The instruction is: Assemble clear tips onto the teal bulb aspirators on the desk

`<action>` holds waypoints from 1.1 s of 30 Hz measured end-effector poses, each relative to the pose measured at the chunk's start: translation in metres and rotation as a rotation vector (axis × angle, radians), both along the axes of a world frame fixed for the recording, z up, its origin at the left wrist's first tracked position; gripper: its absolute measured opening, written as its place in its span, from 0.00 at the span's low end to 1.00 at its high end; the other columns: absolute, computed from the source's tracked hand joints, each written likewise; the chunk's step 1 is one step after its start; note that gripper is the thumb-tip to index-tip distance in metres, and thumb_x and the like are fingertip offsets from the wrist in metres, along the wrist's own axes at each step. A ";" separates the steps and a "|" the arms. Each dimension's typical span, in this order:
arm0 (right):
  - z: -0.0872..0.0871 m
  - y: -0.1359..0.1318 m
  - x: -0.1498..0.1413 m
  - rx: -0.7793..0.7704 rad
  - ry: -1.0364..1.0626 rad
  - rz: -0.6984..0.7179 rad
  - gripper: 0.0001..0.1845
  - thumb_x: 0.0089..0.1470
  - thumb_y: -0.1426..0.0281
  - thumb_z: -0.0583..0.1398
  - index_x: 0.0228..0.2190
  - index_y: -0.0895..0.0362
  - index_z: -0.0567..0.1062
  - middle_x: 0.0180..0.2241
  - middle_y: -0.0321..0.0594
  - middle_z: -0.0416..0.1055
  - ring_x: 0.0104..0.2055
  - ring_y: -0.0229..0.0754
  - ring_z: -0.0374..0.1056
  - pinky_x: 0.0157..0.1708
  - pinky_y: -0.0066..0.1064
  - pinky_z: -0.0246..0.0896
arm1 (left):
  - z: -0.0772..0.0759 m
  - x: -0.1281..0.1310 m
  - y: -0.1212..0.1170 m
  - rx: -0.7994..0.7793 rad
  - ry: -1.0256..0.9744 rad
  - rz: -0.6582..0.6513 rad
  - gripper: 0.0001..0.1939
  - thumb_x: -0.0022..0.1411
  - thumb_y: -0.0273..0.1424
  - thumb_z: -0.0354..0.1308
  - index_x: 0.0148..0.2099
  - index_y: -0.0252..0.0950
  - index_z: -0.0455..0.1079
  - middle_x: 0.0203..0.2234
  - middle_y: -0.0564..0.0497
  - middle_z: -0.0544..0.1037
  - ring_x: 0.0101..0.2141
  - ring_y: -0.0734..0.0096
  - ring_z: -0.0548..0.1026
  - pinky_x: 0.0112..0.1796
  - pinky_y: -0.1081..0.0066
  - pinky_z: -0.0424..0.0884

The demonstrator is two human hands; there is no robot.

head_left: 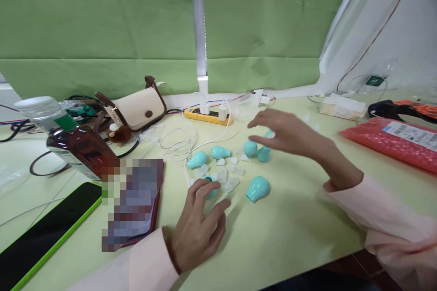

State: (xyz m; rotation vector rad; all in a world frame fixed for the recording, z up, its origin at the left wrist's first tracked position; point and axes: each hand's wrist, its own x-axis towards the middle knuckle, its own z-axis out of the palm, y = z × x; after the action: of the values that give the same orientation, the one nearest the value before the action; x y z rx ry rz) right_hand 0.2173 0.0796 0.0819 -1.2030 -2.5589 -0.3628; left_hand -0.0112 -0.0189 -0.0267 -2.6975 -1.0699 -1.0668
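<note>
Several glossy turquoise bulbs, pear-shaped with a short neck, lie on the pale table. One turquoise bulb sits apart at the right of the group. My left hand hovers low with fingers apart, partly covering another bulb under its fingertips; whether they touch is hard to see. Above the back right bulbs, my right hand is raised, thumb and fingers spread, holding nothing. Between the bulbs lie small clear plastic pieces and white bits.
A yellow power strip with white plugs and a coiled white cable lies behind. On the left are a cream handbag, a bottle of dark liquid and two phones, one green-edged. A red package lies right.
</note>
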 end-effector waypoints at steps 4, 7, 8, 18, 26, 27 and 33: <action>0.008 0.022 0.033 -0.032 -0.022 -0.224 0.19 0.46 0.57 0.53 0.38 0.55 0.67 0.35 0.41 0.68 0.37 0.46 0.63 0.33 0.34 0.57 | 0.005 0.001 -0.003 0.024 0.243 -0.193 0.21 0.53 0.24 0.49 0.51 0.37 0.57 0.50 0.44 0.58 0.48 0.50 0.54 0.45 0.44 0.51; 0.009 0.029 0.047 -0.233 -0.104 -0.278 0.24 0.43 0.53 0.53 0.41 0.52 0.65 0.36 0.39 0.68 0.36 0.46 0.63 0.30 0.34 0.58 | 0.011 0.004 -0.006 -0.058 0.448 -0.317 0.23 0.56 0.28 0.46 0.55 0.47 0.51 0.56 0.55 0.51 0.51 0.51 0.53 0.47 0.43 0.47; 0.010 0.028 0.048 -0.253 -0.129 -0.278 0.25 0.43 0.53 0.53 0.42 0.51 0.64 0.37 0.40 0.67 0.37 0.47 0.63 0.31 0.34 0.58 | 0.012 0.004 -0.006 -0.082 0.488 -0.328 0.24 0.57 0.30 0.45 0.56 0.47 0.49 0.57 0.56 0.49 0.52 0.50 0.52 0.47 0.43 0.47; -0.026 -0.047 -0.011 -0.357 -0.286 0.272 0.17 0.40 0.69 0.58 0.37 0.53 0.67 0.33 0.39 0.67 0.33 0.43 0.62 0.27 0.30 0.53 | 0.009 0.007 -0.004 -0.057 0.404 -0.240 0.13 0.57 0.26 0.45 0.45 0.33 0.63 0.44 0.43 0.68 0.45 0.55 0.61 0.44 0.51 0.59; -0.026 -0.015 -0.019 -0.348 -0.183 0.270 0.05 0.46 0.69 0.54 0.25 0.56 0.68 0.22 0.36 0.66 0.25 0.38 0.61 0.23 0.28 0.50 | 0.006 0.009 -0.004 -0.130 0.389 -0.222 0.10 0.56 0.23 0.44 0.38 0.31 0.65 0.30 0.44 0.70 0.34 0.61 0.67 0.32 0.61 0.68; -0.019 -0.011 -0.018 -0.336 -0.103 0.228 0.07 0.47 0.67 0.53 0.27 0.56 0.68 0.23 0.36 0.67 0.24 0.37 0.61 0.23 0.28 0.50 | 0.006 0.009 -0.004 -0.157 0.399 -0.194 0.10 0.56 0.23 0.44 0.38 0.31 0.64 0.30 0.44 0.69 0.34 0.61 0.67 0.32 0.61 0.67; -0.031 0.010 -0.023 -0.236 0.257 0.110 0.12 0.47 0.64 0.55 0.30 0.59 0.70 0.27 0.38 0.70 0.28 0.37 0.65 0.28 0.26 0.57 | 0.007 0.010 -0.003 -0.269 0.386 -0.023 0.10 0.57 0.26 0.44 0.40 0.33 0.63 0.37 0.42 0.67 0.41 0.57 0.65 0.38 0.57 0.66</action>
State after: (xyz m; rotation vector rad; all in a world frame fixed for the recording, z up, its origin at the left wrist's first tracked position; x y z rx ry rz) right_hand 0.1942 0.0900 0.0506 -1.0959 -2.4762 0.1151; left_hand -0.0013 -0.0221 -0.0193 -2.9506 -1.1774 -0.3934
